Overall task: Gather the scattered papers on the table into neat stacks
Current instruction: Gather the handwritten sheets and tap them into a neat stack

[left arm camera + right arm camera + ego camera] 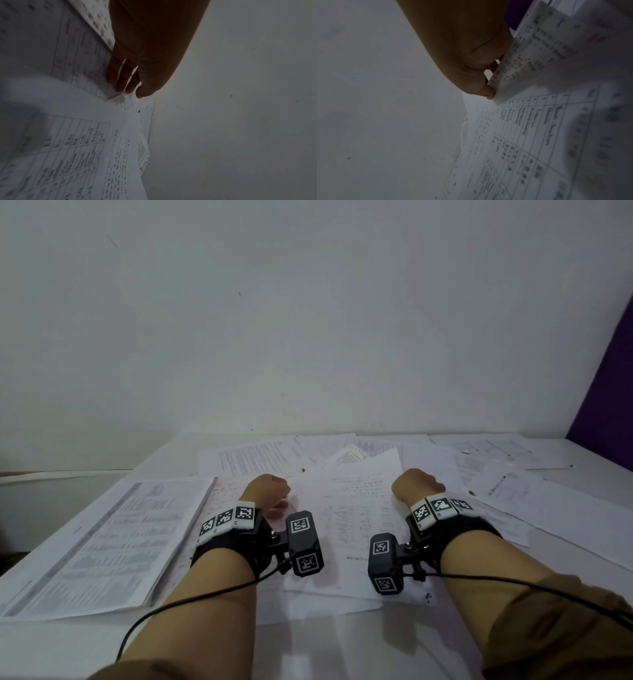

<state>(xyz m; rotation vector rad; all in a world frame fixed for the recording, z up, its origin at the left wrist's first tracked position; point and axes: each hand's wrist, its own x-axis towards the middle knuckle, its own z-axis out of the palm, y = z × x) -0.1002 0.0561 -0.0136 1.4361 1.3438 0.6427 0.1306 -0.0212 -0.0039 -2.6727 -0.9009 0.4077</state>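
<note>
Currently, both hands rest on the papers (pixel 356 508) scattered across the white worktop (pixel 68 642), which stands against a pale wall (pixel 308 320).

Landmark: the central sheet (pixel 359 501), printed with a table, lying between the two wrists.

- Left hand (pixel 269 491): positioned at the left edge of the central sheet. In the left wrist view its fingers (pixel 120 75) extend nearly straight, tips touching the paper surface. No sheet is pinched in that view.
- Right hand (pixel 412 484): positioned at the right edge of the central sheet. In the right wrist view the thumb (pixel 486 92) and fingers clamp a curled sheet edge (pixel 513 70), lifted off the sheets below.
- Stapled document (pixel 102 546): lies flat to the left of the central sheet, beyond the left hand.
- Further loose sheets (pixel 513 460): overlap at varied angles behind and to the right of the central sheet, reaching toward the wall.
- Purple panel (pixel 606 392): stands at the far right of the central sheet, against the wall.

Each wrist carries a black strap with marker tags and a cabled camera module (pixel 305 542).
</note>
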